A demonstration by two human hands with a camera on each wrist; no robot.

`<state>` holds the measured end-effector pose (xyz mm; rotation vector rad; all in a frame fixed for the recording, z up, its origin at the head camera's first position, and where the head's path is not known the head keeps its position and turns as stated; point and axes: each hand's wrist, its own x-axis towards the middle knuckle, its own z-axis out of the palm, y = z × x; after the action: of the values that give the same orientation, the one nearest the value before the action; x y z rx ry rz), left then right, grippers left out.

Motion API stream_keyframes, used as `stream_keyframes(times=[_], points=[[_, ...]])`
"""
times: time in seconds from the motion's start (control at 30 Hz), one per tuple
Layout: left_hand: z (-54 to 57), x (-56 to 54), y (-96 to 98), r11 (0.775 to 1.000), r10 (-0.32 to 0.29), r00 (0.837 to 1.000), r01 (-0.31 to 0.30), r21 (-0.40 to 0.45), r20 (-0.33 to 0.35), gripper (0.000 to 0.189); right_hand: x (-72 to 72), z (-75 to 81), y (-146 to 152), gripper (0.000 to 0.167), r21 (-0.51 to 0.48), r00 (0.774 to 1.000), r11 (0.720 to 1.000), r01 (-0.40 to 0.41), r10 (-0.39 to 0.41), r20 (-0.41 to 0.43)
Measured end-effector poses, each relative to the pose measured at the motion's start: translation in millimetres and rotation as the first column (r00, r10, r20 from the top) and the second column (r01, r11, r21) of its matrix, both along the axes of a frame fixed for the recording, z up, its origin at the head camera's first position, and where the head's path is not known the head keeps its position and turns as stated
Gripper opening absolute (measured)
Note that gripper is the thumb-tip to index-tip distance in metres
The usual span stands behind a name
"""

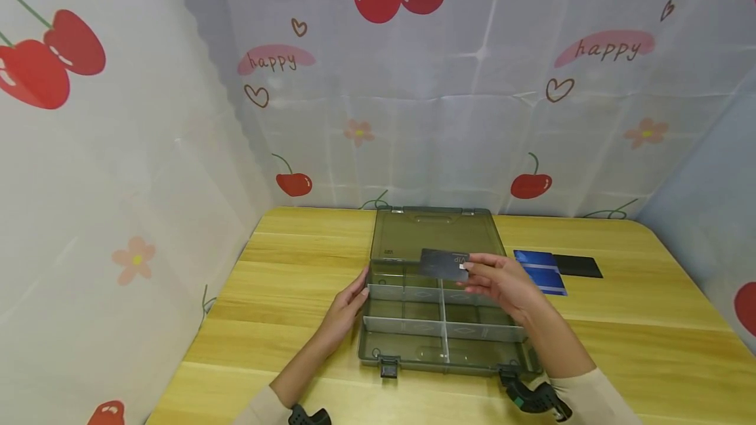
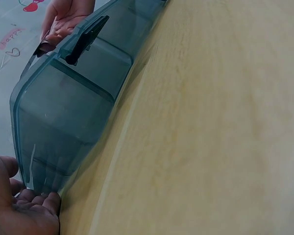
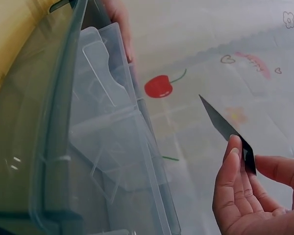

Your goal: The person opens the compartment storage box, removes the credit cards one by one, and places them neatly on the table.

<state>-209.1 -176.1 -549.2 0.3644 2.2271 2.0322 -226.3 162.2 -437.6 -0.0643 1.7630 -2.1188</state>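
Observation:
My right hand [image 1: 504, 281] pinches a dark grey card [image 1: 440, 263] marked "VIP" by its right end, thumb against fingers. It is held above the back compartments of a translucent green-grey storage box [image 1: 407, 364]. In the right wrist view the card [image 3: 220, 122] shows nearly edge-on. My left hand [image 1: 345, 307] grips the box's left side, thumb at the rim. In the left wrist view that hand's fingers [image 2: 39, 200] curl round the box's corner. The box's lid [image 1: 437, 235] lies swung back, and clear dividers [image 1: 407, 325] split the inside into several compartments.
Right of the box, a blue card [image 1: 540, 272] and a black card [image 1: 579, 266] lie on the wooden table [image 1: 283, 267], overlapping. Two dark latches [image 1: 388, 367] stick out from the box's front. A cherry-print curtain [image 1: 413, 97] hangs behind the table.

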Motion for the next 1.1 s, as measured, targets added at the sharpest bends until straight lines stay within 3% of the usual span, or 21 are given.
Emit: stream_keyframes(times=[0.23, 0.47, 0.7, 1.1], points=[[0.0, -0.6, 0.2, 1.0, 0.0, 1.0, 0.0, 0.001, -0.003, 0.055, 0.3, 2.7, 13.3, 0.028, -0.035, 0.999, 0.999, 0.039, -0.039, 0.007], [-0.4, -1.1, -0.4, 1.0, -0.008, 1.0, 0.008, 0.005, 0.0, 0.056, -2.2, -0.3, 25.2, 0.03, -0.028, 0.997, 0.997, 0.076, -0.075, 0.006], [-0.1, -0.6, -0.4, 1.0, -0.008, 1.0, 0.008, 0.004, 0.012, 0.055, -4.1, -2.5, 36.3, 0.013, -0.04, 0.993, 0.993, 0.114, -0.115, -0.006], [-0.9, -0.2, -0.5, 1.0, -0.008, 1.0, 0.008, -0.001, 0.01, 0.056, -7.9, 1.5, 59.1, 0.015, -0.102, 0.985, 0.98, 0.17, -0.171, -0.001]])
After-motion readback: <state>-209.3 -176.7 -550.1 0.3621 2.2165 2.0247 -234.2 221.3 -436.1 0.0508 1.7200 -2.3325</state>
